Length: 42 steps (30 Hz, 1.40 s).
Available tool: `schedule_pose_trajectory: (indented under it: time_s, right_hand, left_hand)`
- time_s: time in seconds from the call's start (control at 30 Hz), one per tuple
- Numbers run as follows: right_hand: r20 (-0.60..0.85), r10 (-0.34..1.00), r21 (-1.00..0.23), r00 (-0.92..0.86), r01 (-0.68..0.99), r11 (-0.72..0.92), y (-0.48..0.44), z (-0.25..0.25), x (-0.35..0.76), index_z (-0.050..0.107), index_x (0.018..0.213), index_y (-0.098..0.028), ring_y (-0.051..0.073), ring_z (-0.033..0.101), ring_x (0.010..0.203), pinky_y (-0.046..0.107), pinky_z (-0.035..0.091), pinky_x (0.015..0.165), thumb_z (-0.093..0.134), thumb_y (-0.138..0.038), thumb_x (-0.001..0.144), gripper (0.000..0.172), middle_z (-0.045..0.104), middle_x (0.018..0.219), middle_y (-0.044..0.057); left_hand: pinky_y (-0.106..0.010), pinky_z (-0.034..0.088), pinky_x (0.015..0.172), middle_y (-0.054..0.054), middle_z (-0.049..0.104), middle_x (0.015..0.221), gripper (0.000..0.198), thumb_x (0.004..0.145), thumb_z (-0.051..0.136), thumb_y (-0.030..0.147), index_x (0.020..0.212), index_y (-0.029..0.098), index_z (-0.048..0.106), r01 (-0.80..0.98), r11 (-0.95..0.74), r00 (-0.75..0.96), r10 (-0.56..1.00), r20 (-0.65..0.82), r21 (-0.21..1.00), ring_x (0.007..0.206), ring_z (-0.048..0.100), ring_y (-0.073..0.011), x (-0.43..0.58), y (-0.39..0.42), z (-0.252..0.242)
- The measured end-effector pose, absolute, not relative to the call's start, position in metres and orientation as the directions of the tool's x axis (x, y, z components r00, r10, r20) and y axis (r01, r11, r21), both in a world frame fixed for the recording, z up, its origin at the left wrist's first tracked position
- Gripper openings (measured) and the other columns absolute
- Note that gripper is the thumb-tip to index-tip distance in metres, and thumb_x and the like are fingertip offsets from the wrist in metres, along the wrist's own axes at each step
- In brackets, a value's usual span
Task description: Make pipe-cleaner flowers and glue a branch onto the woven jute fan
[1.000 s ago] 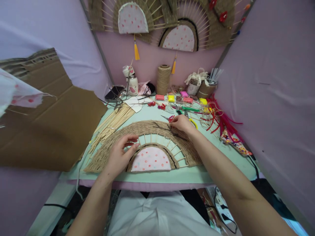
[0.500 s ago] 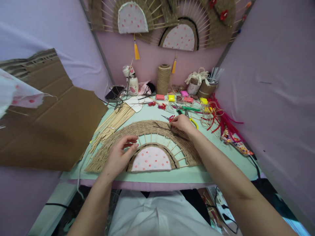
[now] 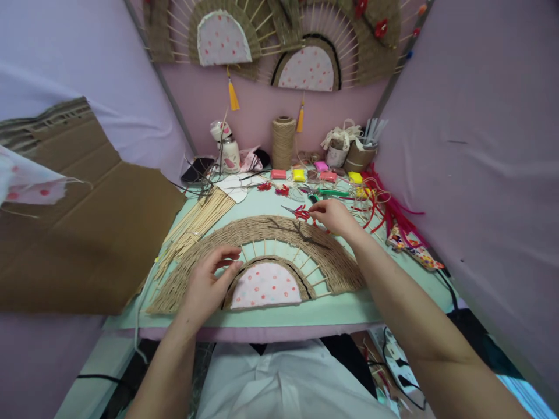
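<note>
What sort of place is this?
Probably a small craft booth: a half-round woven fan lies on the table, a spool of twine stands behind it, and similar fans hang at the back.

- A torn cardboard sheet (image 3: 91, 238) stood at the left.
- A cone of twine (image 3: 283, 144) stood upright before the back wall (image 3: 257, 113).
- Yellow tassels (image 3: 233, 96) hung below woven fans (image 3: 373, 58).
- A white jar (image 3: 230, 156) stood beside a dark smartphone (image 3: 197, 170).
- A power strip (image 3: 394, 351) lay at lower right.
</note>
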State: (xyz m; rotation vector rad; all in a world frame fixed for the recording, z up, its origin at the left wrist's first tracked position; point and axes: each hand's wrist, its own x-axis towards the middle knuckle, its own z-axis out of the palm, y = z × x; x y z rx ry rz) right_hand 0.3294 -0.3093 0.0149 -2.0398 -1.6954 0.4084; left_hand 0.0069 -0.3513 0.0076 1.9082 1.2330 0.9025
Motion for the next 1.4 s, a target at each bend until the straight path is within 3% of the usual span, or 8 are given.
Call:
schedule_pose_trajectory:
  time_s: [0.23, 0.33, 0.5, 0.77, 0.9, 1.07, 1.23, 1.4]
  right_hand:
    - [0.152, 0.962, -0.557, 0.226, 0.824, -0.106, -0.332, 0.018, 0.338, 0.073, 0.090, -0.020, 0.018, 0.063, 0.077, 0.026, 0.042, 0.070, 0.059, -0.026, 0.080, 0.019, 0.072, 0.085, 0.004]
    - [0.179, 0.951, -0.569, 0.250, 0.815, -0.107, -0.347, 0.017, 0.337, 0.072, 0.090, -0.021, 0.018, 0.063, 0.078, 0.026, 0.042, 0.070, 0.057, -0.026, 0.081, 0.018, 0.072, 0.086, 0.004]
    - [0.236, 0.916, -0.539, 0.325, 0.828, -0.155, -0.379, 0.011, 0.329, 0.070, 0.092, -0.021, 0.018, 0.063, 0.084, 0.027, 0.042, 0.074, 0.052, -0.027, 0.085, 0.020, 0.072, 0.090, 0.004]
    - [0.281, 0.892, -0.539, 0.353, 0.827, -0.158, -0.408, 0.004, 0.332, 0.069, 0.091, -0.020, 0.018, 0.062, 0.087, 0.026, 0.041, 0.078, 0.049, -0.026, 0.087, 0.021, 0.071, 0.094, 0.005]
    - [0.263, 0.941, -0.511, 0.211, 0.858, -0.050, -0.375, 0.007, 0.335, 0.070, 0.094, -0.021, 0.019, 0.062, 0.091, 0.026, 0.041, 0.078, 0.052, -0.024, 0.085, 0.020, 0.071, 0.098, 0.006]
    - [0.151, 0.974, -0.368, -0.168, 0.905, 0.213, -0.312, 0.007, 0.334, 0.070, 0.100, -0.021, 0.020, 0.059, 0.096, 0.027, 0.040, 0.081, 0.054, -0.019, 0.083, 0.024, 0.069, 0.105, 0.007]
    - [0.070, 0.956, -0.335, -0.286, 0.896, 0.293, -0.275, 0.007, 0.337, 0.074, 0.087, -0.021, 0.023, 0.057, 0.100, 0.028, 0.039, 0.085, 0.065, -0.016, 0.074, 0.016, 0.070, 0.099, 0.006]
    - [0.012, 0.916, -0.340, -0.401, 0.860, 0.381, -0.269, 0.006, 0.340, 0.075, 0.084, -0.019, 0.018, 0.059, 0.091, 0.024, 0.041, 0.081, 0.066, -0.011, 0.071, 0.018, 0.071, 0.088, 0.004]
  left_hand:
    - [-0.033, 0.049, 0.085, -0.006, 0.064, 0.104, 0.017, 0.085, 0.054, 0.029, 0.098, 0.021, 0.061, 0.515, -0.493, 0.408, 0.860, 0.305, 0.701, 0.096, 0.060, -0.0183, 0.021, -0.377, 0.008]
    - [-0.032, 0.047, 0.089, -0.005, 0.063, 0.106, 0.016, 0.086, 0.053, 0.023, 0.100, 0.022, 0.060, 0.465, -0.606, 0.522, 0.776, 0.353, 0.645, 0.103, 0.057, -0.0179, 0.037, -0.401, 0.005]
    - [-0.032, 0.048, 0.084, -0.007, 0.063, 0.100, 0.016, 0.086, 0.050, 0.015, 0.099, 0.020, 0.059, 0.397, -0.726, 0.672, 0.647, 0.361, 0.562, 0.096, 0.057, -0.0175, 0.067, -0.436, -0.009]
    - [-0.036, 0.046, 0.077, -0.008, 0.062, 0.092, 0.019, 0.086, 0.045, 0.009, 0.094, 0.019, 0.059, 0.346, -0.790, 0.661, 0.588, 0.465, 0.506, 0.088, 0.057, -0.0194, 0.087, -0.461, -0.032]
    - [-0.037, 0.046, 0.074, -0.008, 0.061, 0.088, 0.020, 0.083, 0.047, 0.008, 0.096, 0.020, 0.057, 0.260, -0.829, 0.672, 0.523, 0.524, 0.494, 0.084, 0.056, -0.0200, 0.093, -0.472, -0.045]
    - [-0.034, 0.047, 0.069, -0.009, 0.060, 0.085, 0.021, 0.080, 0.049, 0.006, 0.096, 0.018, 0.056, 0.066, -0.836, 0.736, 0.410, 0.539, 0.545, 0.081, 0.054, -0.0189, 0.099, -0.484, -0.056]
    - [-0.032, 0.048, 0.069, -0.009, 0.060, 0.086, 0.020, 0.080, 0.049, 0.007, 0.095, 0.017, 0.057, 0.041, -0.810, 0.750, 0.412, 0.518, 0.585, 0.082, 0.053, -0.0185, 0.095, -0.487, -0.059]
    - [-0.032, 0.049, 0.069, -0.009, 0.060, 0.085, 0.020, 0.080, 0.048, 0.006, 0.095, 0.017, 0.056, 0.033, -0.805, 0.732, 0.424, 0.534, 0.593, 0.081, 0.053, -0.0178, 0.091, -0.485, -0.061]
